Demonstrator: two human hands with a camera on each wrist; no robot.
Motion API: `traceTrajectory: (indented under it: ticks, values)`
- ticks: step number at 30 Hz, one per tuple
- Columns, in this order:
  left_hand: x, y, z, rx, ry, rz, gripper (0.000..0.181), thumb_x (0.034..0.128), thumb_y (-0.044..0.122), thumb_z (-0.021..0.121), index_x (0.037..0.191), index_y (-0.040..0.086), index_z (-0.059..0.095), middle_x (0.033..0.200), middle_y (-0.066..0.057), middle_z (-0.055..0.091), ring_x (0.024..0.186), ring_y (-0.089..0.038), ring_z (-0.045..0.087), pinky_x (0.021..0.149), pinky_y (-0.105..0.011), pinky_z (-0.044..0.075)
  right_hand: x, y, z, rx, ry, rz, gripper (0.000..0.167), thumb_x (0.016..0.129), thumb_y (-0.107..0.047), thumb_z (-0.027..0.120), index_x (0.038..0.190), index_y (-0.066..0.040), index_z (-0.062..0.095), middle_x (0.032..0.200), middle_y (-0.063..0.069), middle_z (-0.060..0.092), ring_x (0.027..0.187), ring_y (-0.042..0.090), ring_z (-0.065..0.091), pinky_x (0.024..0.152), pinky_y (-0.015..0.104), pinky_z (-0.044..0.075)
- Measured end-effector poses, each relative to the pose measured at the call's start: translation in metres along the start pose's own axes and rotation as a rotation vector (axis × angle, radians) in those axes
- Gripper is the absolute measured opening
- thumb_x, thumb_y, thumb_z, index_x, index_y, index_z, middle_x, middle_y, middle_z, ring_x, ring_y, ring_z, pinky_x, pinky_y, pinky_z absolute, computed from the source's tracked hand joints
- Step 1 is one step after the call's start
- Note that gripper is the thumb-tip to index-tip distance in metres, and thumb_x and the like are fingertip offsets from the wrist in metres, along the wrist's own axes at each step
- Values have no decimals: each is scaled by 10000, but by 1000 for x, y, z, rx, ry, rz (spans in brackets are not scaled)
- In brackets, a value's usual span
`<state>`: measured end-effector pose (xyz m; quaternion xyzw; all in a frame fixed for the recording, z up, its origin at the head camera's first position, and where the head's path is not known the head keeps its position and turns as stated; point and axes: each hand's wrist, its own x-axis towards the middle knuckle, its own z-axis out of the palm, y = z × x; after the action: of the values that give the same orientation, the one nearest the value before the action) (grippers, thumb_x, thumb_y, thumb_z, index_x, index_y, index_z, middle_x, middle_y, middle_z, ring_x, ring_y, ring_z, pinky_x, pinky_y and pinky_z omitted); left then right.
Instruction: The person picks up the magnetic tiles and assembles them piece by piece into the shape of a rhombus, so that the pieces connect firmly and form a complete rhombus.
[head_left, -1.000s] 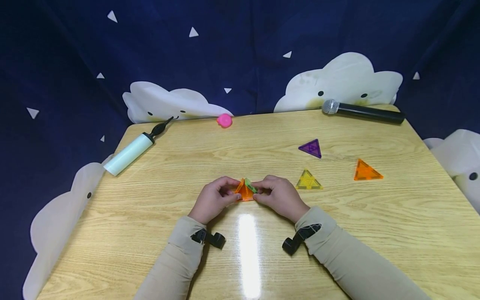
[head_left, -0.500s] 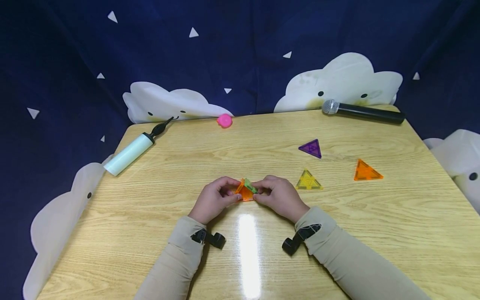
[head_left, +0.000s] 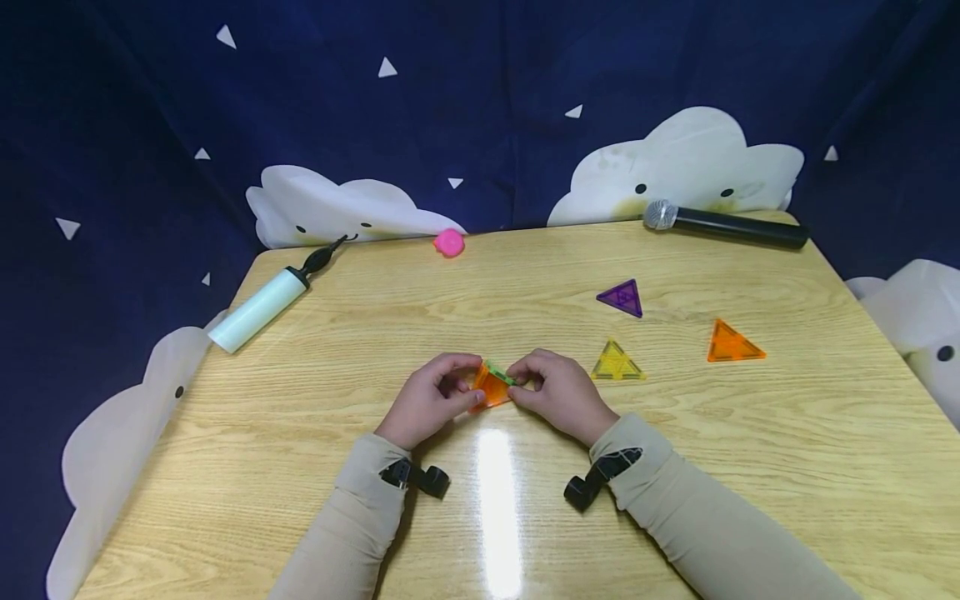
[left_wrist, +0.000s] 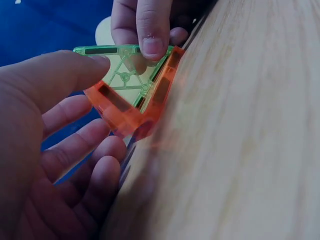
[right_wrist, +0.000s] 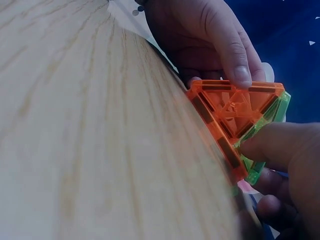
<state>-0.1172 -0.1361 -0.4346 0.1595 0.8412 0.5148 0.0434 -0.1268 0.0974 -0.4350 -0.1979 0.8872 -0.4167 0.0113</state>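
Observation:
Both hands meet at a small cluster of triangular tiles near the table's middle. My left hand (head_left: pixel 433 398) pinches an upright orange tile (right_wrist: pixel 235 107) between thumb and fingers. A green tile (left_wrist: pixel 127 75) leans against it, pinched by my right hand (head_left: pixel 558 392). Another orange tile (head_left: pixel 495 390) lies beneath the two on the tabletop, its edge touching theirs in the right wrist view. The green and orange tiles meet at their upper corners. Some of the fingertips behind the tiles are partly hidden.
Right of the hands lie a yellow triangle (head_left: pixel 617 362), a purple triangle (head_left: pixel 624 297) and an orange triangle (head_left: pixel 733 342). A microphone (head_left: pixel 738 227) lies at the back right, a pink round item (head_left: pixel 450 242) at the back edge, a pale blue pump (head_left: pixel 260 308) at the left.
The tile cluster has turned slightly, with the base's front edge now slanting and its left corner nearer the body. The green tile leans lower. Both hands keep their grip.

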Motion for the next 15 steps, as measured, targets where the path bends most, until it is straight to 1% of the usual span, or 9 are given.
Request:
traceTrajectory:
  ticks: [3, 9, 15]
  values:
    - [0, 1, 0, -4, -11, 11, 480, 854, 84, 804, 1309, 110, 652, 1171, -41, 678, 861, -181, 617, 733, -275, 523, 0, 0, 0, -9, 11, -13, 163, 855, -196, 797, 1009, -160, 755, 903, -82, 640, 742, 96, 543, 666, 275, 476]
    - [0, 3, 0, -6, -50, -6, 488, 865, 113, 795, 1329, 125, 642, 1159, 5, 665, 902, -178, 604, 737, -277, 506, 0, 0, 0, -17, 26, -47, 165, 861, -168, 787, 1023, -148, 763, 917, -74, 644, 755, 99, 544, 676, 275, 476]
    - [-1, 5, 0, -13, -101, -7, 491, 874, 133, 793, 1340, 146, 637, 1183, 13, 655, 939, -191, 597, 756, -289, 490, 0, 1, 0, -15, 29, -54, 161, 879, -144, 761, 1040, -151, 773, 940, -64, 656, 774, 102, 560, 695, 287, 486]
